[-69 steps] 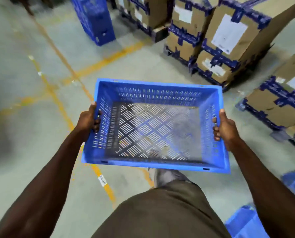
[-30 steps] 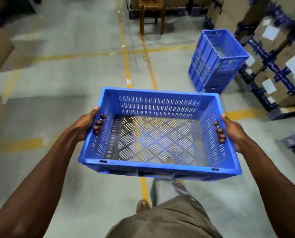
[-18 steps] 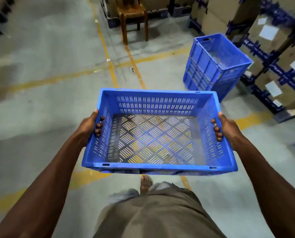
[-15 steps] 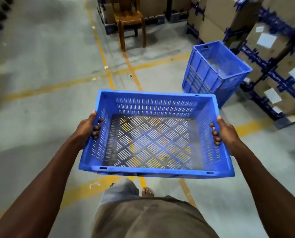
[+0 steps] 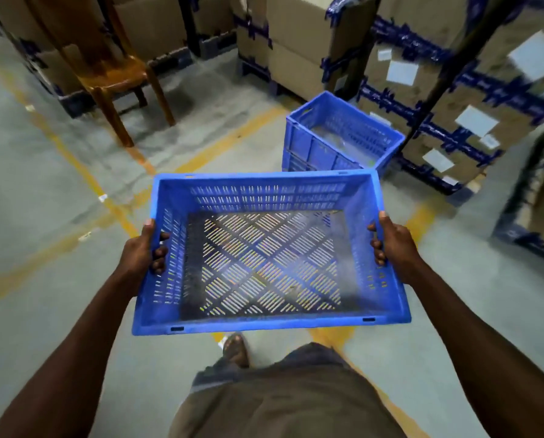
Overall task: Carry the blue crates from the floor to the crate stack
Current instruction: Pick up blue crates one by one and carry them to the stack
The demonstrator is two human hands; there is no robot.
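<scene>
I hold an empty blue slotted crate [image 5: 265, 197] level in front of my waist, above the floor. My left hand [image 5: 142, 249] grips its left wall, fingers curled inside the rim. My right hand [image 5: 394, 248] grips the right wall the same way. The crate stack [image 5: 337, 140], blue crates nested on the floor, stands just beyond the held crate's far right corner, against cardboard boxes. Its top crate looks empty apart from a pale glare on its bottom.
A brown wooden chair [image 5: 112, 74] stands at the back left. Taped cardboard boxes [image 5: 454, 99] on pallets line the back and right side. Yellow lines [image 5: 84, 172] cross the grey concrete floor. My foot [image 5: 234, 347] shows below the crate.
I have walked toward the crate stack with the crate in both hands. The stack and the chair now appear larger and closer. My grip is unchanged.
</scene>
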